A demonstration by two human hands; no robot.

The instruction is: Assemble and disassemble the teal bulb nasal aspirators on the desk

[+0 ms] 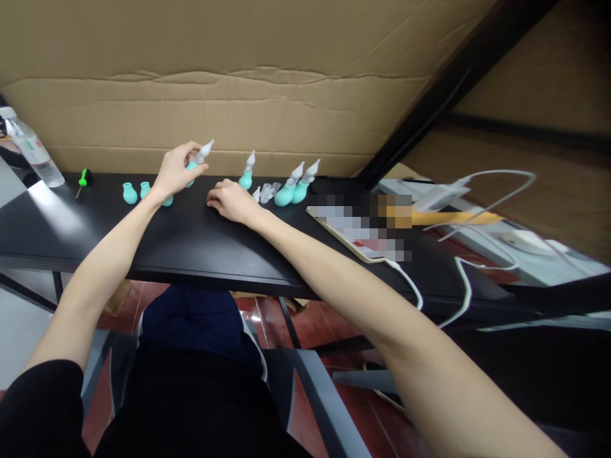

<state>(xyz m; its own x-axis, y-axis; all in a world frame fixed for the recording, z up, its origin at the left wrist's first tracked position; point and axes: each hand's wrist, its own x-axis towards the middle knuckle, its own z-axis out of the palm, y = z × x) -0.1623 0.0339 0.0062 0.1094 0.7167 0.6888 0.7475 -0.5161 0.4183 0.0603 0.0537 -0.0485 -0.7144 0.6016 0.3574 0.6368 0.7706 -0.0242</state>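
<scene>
Creased, matte brown cardboard (214,114) rises behind the smooth black desk (181,245). Above the desk, the left hand (180,168) grasps a round-bellied teal squeeze bulb (191,166) with a translucent collar and tapered whitish tip. The right hand (233,200) rests on the desk, fingers curled; whether it grips anything, I cannot tell. Near it stands a matching tipped bulb (245,180), with small translucent plastic pieces (267,193) and two leaning tipped bulbs (292,191) farther right.
</scene>
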